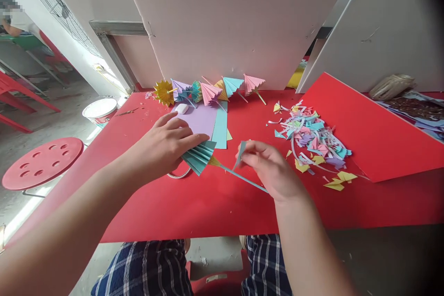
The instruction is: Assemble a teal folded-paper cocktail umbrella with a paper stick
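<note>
My left hand is closed on the pleated canopy of a teal paper umbrella, its thumb lying along the folds. A yellow collar joins the canopy to a thin light-blue stick that slants down to the right, its far end passing by my right wrist. My right hand pinches a small strip of teal paper just above the stick. Partly hidden under the canopy is a pale ring-shaped thing, perhaps a roll of tape. Beyond my left hand lie a purple sheet and a light-blue paper strip.
Several finished paper umbrellas line the back of the red table, against upright white boards. Paper scraps are heaped at right beside a tilted red board. A white-lidded bucket and red stool stand left.
</note>
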Demonstrator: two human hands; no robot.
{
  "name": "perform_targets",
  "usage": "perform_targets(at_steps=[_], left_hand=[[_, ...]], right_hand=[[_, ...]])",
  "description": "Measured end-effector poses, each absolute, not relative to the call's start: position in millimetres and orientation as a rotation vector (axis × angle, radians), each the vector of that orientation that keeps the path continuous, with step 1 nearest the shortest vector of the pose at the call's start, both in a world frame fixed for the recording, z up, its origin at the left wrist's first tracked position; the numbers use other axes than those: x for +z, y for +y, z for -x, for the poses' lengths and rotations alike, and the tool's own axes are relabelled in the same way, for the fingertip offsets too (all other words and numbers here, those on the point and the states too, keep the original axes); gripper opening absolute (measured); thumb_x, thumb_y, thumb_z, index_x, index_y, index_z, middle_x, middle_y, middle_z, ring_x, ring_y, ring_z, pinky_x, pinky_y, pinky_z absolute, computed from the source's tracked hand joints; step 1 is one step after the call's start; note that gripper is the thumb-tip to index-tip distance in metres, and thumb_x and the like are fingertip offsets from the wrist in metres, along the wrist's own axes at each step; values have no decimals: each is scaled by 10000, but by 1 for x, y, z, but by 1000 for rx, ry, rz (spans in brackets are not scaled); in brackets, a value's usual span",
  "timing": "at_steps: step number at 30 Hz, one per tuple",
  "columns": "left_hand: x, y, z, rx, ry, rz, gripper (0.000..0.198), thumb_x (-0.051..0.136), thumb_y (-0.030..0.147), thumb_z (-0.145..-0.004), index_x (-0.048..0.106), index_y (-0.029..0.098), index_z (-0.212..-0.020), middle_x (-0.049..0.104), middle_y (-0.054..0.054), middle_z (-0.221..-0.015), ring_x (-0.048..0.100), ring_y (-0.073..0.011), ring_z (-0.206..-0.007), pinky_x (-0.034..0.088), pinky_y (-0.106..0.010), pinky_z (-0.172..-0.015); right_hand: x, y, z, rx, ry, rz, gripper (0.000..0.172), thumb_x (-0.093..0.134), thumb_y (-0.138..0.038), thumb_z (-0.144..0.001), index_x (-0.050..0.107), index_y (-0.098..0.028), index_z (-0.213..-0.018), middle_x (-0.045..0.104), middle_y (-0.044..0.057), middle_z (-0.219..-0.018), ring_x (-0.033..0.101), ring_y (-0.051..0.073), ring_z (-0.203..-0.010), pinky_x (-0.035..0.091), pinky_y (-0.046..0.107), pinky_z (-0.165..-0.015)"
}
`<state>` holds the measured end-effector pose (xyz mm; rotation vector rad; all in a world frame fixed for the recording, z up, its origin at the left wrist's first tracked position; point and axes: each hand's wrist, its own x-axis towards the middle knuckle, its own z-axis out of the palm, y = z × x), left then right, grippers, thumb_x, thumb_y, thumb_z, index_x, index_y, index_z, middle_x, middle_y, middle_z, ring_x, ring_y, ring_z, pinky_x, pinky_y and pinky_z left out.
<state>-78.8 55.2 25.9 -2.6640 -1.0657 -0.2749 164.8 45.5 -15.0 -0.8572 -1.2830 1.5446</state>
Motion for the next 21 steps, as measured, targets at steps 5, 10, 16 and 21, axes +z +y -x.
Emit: perform_targets(at_steps=[5, 10, 16, 21], left_hand=[[40, 58, 78, -256, -1030, 2605, 428, 447, 111, -770, 563, 268, -1150, 654, -45, -807, 563, -246, -912, 265, -527, -1014], [51, 57, 75, -405, -1068, 2565, 560, 454, 33, -735, 515, 321, -1211, 636, -45, -1081, 444, -305, -1205, 70, -625, -1056], [18, 42, 71, -1677, -1736, 2248, 816, 621, 164, -726, 211, 375, -1399, 146, 17, -1518, 35, -285, -1395, 51, -530, -1118], [-23, 36, 48, -2913, -1823, 2017, 641, 339, 698, -772, 524, 261, -1203, 534, -109, -1268, 457, -332, -1212, 378, -529, -970]], right_hand=[[-19, 43, -162, 1892, -1470, 801, 77, 641, -262, -721, 649, -188, -739, 645, 10, -775, 601, 125, -781, 469, 289, -789], [-24, 40, -154, 1869, -1494, 921, 142, 652, -298, -708, 614, -162, -721, 563, -33, -589, 478, 54, -449, 365, 182, -430], [-22, 39, -151, 1811, -1391, 919, 117, 625, -272, -707, 590, -163, -681, 584, -24, -639, 401, 31, -458, 259, 158, -391], [-29, 42, -147, 2062, -1281, 770, 110, 605, -254, -722, 596, -151, -682, 616, -2, -680, 366, 18, -399, 193, 172, -357]])
